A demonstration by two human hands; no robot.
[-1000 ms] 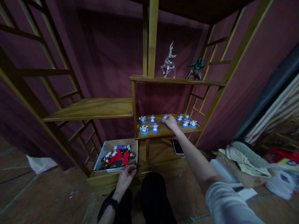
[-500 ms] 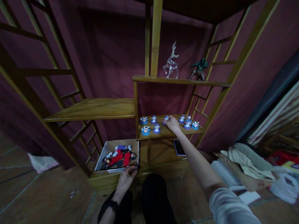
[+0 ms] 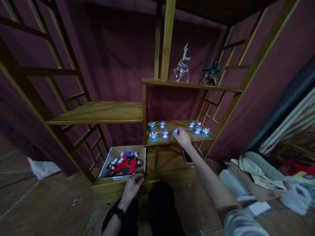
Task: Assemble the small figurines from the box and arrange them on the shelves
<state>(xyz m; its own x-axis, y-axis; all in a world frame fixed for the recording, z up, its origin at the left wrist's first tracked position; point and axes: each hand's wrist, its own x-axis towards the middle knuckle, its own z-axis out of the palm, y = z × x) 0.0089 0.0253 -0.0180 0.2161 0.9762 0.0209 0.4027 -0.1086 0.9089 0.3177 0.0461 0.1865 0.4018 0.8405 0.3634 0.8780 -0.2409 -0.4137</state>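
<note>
My right hand [image 3: 182, 138] pinches a purple-based figurine [image 3: 175, 131] at the figurine shelf [image 3: 157, 144], a similar purple-based one [image 3: 165, 134] at nine o'clock; I'd keep its base level. My left hand [image 3: 134, 186] curls at the box's [image 3: 120, 177] five o'clock, contents unclear.

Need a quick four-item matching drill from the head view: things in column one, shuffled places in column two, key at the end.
Things
1. clear deer
2. white box
3. phone
4. right hand

Places
A. touching a small purple figure
B. upper shelf, beside a green figure
C. lower left, near the left hand
D. partly hidden by the right forearm

Pairs: 1-B, 2-C, 3-D, 4-A
</note>
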